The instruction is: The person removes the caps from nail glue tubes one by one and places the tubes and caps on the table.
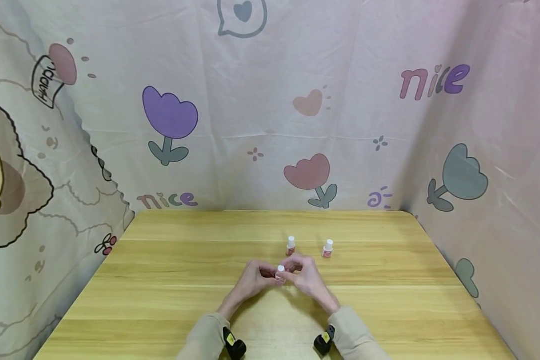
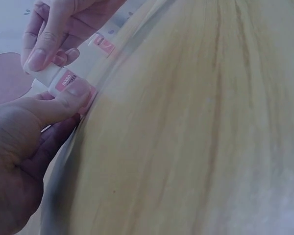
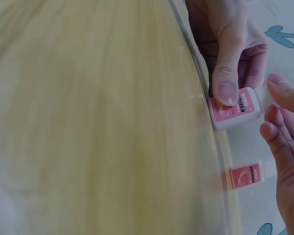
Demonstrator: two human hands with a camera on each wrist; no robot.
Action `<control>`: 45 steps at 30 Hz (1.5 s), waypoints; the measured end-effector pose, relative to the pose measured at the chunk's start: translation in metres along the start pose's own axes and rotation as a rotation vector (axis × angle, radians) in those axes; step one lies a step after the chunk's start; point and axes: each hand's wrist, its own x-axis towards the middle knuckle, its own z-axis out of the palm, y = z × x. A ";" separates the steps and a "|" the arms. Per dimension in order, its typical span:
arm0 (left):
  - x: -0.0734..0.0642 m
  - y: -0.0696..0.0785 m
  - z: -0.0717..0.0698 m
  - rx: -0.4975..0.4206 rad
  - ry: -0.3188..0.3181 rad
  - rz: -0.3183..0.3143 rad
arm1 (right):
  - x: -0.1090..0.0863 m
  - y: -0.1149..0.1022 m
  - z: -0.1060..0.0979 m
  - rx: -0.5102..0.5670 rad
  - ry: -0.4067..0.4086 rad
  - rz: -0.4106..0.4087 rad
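Note:
A small white bottle with a pink label and a white cap stands upright between the two hands at the middle of the table. My left hand grips its body, the thumb lying across the label in the left wrist view. The right hand pinches the white cap between thumb and fingers. Part of the label is hidden behind the left thumb in the right wrist view.
Two similar bottles stand upright farther back, one bottle just beyond the right hand and another bottle to its right. The wooden table meets a printed curtain at its far edge.

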 end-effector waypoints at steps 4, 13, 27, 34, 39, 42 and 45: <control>0.000 -0.001 0.000 0.007 0.002 0.015 | 0.000 0.001 -0.001 0.001 -0.022 -0.026; 0.000 -0.004 0.000 0.012 0.036 0.027 | 0.002 -0.002 -0.003 0.030 -0.014 0.028; 0.000 -0.001 -0.003 0.030 0.005 0.018 | 0.002 -0.001 -0.001 -0.035 -0.007 -0.085; -0.001 0.000 -0.003 0.022 -0.007 0.000 | 0.001 -0.001 -0.002 -0.039 -0.047 -0.125; -0.001 -0.002 -0.003 0.010 0.000 0.008 | 0.002 -0.001 -0.005 -0.034 -0.082 -0.062; -0.001 -0.003 -0.002 0.009 0.006 0.018 | 0.002 -0.001 -0.005 -0.030 -0.082 -0.023; -0.002 -0.002 -0.002 0.013 0.014 0.031 | 0.003 -0.003 -0.005 -0.039 -0.070 -0.014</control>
